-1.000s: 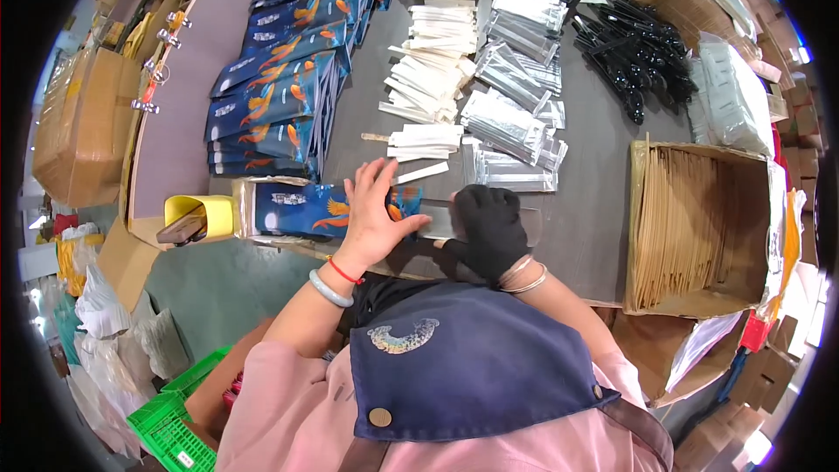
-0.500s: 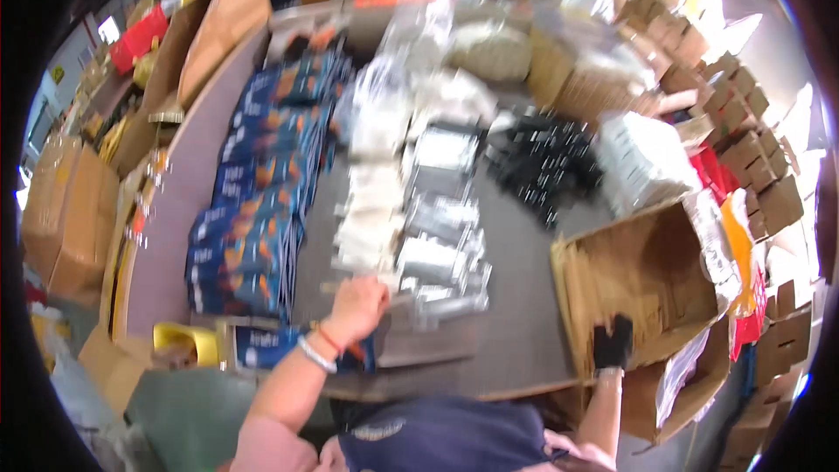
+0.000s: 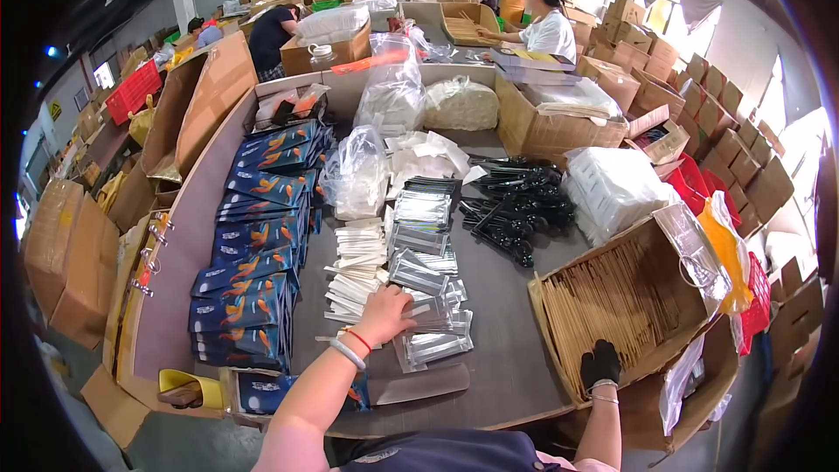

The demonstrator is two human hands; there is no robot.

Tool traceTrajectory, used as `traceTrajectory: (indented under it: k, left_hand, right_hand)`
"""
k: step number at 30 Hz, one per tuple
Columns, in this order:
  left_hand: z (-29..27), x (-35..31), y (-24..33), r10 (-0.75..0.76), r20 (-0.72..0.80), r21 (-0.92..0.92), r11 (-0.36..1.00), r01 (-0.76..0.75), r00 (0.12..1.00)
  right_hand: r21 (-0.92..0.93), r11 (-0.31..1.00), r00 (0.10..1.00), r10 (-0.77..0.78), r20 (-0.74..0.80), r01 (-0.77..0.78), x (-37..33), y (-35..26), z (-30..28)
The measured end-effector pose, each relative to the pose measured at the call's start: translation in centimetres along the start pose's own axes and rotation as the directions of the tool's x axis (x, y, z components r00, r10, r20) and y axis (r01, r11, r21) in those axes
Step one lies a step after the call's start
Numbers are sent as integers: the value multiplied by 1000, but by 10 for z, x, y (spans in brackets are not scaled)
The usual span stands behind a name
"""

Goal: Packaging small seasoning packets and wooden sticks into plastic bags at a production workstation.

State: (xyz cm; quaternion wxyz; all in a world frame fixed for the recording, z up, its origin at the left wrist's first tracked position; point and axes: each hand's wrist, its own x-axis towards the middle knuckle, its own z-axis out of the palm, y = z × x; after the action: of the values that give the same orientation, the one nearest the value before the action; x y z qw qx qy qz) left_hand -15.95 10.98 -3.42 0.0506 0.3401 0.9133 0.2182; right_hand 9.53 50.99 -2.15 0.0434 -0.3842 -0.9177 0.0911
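Note:
My left hand [image 3: 387,315] reaches over the row of small clear packets [image 3: 430,315], with its fingers curled together onto a packet. Just left of it lies a row of thin white strips [image 3: 354,284]. My right hand [image 3: 600,364], in a black glove, rests in the near left corner of an open cardboard box [image 3: 559,367]. Thin wooden sticks [image 3: 612,301] fill that box, and the gloved fingers lie slightly apart on them. Stacks of dark blue pouches with an orange pattern [image 3: 245,267] stand on the left side of the table.
Black long-handled pieces with rounded ends [image 3: 516,210] lie heaped near the middle right. A bundle of white bags [image 3: 616,188] sits beyond the stick box. A yellow holder [image 3: 188,389] stands at the front left. Other people [image 3: 546,31] work at the far side.
The view has tilted up and sharpened. My left hand has moved from the white strips to the clear packets on their right. My right hand is now lower inside the box, on the sticks.

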Motion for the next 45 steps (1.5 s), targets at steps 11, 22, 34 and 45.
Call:
traceTrajectory:
  k: [11,22,34,45]
  left_hand:
    - [-5,-16,21,11,-126,-199,979,-36,992]
    - [0,-124,55,78,-17,-77,994,-79,997]
    - [27,-153,59,-1,-252,47,999,13,968]
    - [30,-153,59,4,-342,17,1000,1,940]
  right_hand:
    - [36,996,996,77,52,-79,-6,-15,-8]
    - [198,969,977,172,-129,-145,-16,-7,-23]
    - [914,402,980,-198,32,51,-118,-118,87]
    - [729,580,921,-343,-186,363,-127,-131,91]
